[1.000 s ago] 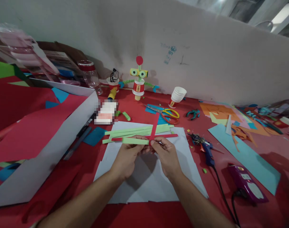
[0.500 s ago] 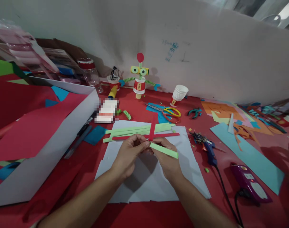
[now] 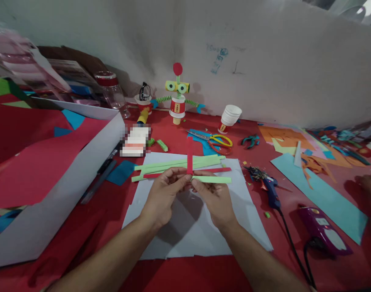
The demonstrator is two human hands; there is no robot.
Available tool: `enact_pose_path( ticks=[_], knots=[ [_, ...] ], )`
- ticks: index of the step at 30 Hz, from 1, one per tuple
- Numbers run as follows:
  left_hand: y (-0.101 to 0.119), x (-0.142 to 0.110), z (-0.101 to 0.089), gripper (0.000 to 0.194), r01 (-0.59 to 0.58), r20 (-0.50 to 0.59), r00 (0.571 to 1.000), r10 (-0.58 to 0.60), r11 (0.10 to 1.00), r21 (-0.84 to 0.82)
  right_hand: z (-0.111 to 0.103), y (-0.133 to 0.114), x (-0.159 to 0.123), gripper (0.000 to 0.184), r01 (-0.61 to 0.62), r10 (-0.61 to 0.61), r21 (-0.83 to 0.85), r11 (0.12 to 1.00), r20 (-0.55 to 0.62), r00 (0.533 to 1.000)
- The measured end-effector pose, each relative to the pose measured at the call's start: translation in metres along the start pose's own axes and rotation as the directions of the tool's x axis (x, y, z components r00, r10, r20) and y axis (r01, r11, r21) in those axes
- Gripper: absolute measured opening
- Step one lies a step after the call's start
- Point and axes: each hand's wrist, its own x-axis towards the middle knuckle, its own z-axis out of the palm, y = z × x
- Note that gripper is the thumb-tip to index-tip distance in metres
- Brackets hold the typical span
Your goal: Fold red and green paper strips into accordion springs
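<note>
Head view: a red strip [image 3: 189, 156] and a pale green strip [image 3: 214, 179] are held above white paper [image 3: 185, 241], their ends meeting at a corner. The corner is pinched between thumb and fingers of the left hand [image 3: 161, 194], closed on the red strip; the green strip is clamped near the same corner by the right hand [image 3: 217, 200]. The red strip is pointed away from the body, the green toward the right. Behind the hands, loose green strips [image 3: 173, 165] are laid on the paper; scissors [image 3: 223, 140] are placed farther back.
</note>
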Motion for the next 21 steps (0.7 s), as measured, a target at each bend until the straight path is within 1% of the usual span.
enact_pose_path(
  ticks=[2, 4, 7, 11, 14, 17, 21],
  knots=[
    [0.001, -0.001, 0.001, 0.021, 0.024, 0.031, 0.999, -0.022, 0.999, -0.037, -0.001, 0.001, 0.0, 0.017, 0.015, -0.016, -0.026, 1.0, -0.044, 0.999],
    [0.002, -0.002, 0.001, 0.017, 0.062, 0.045, 0.997, -0.058, 0.995, -0.078, -0.001, 0.0, 0.001, 0.015, 0.008, -0.01, -0.023, 1.0, -0.057, 0.998],
    [0.004, -0.003, 0.001, 0.015, 0.104, 0.019, 0.995, -0.102, 0.986, -0.131, 0.0, -0.002, 0.0, 0.013, -0.009, 0.009, 0.001, 1.0, -0.067, 0.998],
    [0.005, -0.003, 0.002, 0.016, 0.134, -0.001, 0.991, -0.137, 0.971, -0.2, 0.001, -0.004, 0.0, 0.013, -0.007, 0.006, -0.012, 1.0, -0.097, 0.995],
    [0.005, -0.002, 0.001, 0.017, 0.149, -0.01, 0.988, -0.155, 0.959, -0.242, 0.001, -0.004, 0.0, 0.013, -0.009, 0.007, -0.016, 1.0, -0.094, 0.996],
    [0.004, -0.002, -0.001, 0.017, 0.155, -0.009, 0.987, -0.16, 0.964, -0.217, 0.0, -0.006, 0.001, 0.013, -0.031, 0.03, -0.013, 0.999, -0.075, 0.997],
    [0.005, -0.002, -0.003, 0.015, 0.116, 0.067, 0.992, -0.109, 0.988, -0.099, -0.003, -0.01, 0.002, 0.014, -0.013, 0.01, -0.041, 0.999, -0.055, 0.998]
  ],
)
